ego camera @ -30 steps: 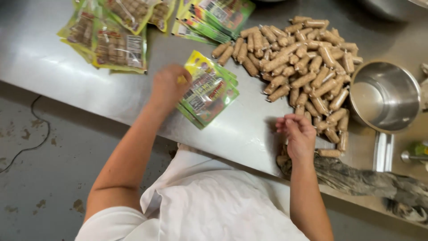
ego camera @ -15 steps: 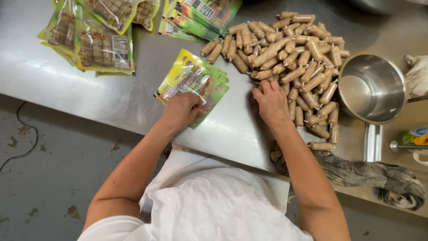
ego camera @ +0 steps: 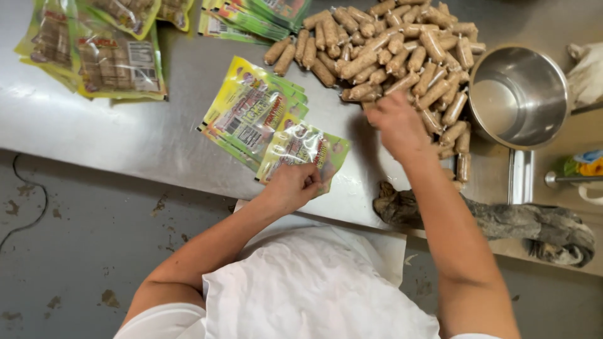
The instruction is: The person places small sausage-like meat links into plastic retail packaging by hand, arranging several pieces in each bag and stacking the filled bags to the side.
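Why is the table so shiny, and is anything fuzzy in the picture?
In the head view, the steel table throws back pale glare, and the clear pouch under the left hand glints too; the pot has a bright patch inside; the right hand over the sausages looks slightly smeared; a soft shadow lies beside it.

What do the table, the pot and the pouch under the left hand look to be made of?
Table: brushed steel by the look, grey with dull smeared reflections. Pot: polished steel, brighter, mirror-like inner wall. Pouch under the left hand: thin glossy plastic film, likely laminated, with glare and crinkles on a clear window.
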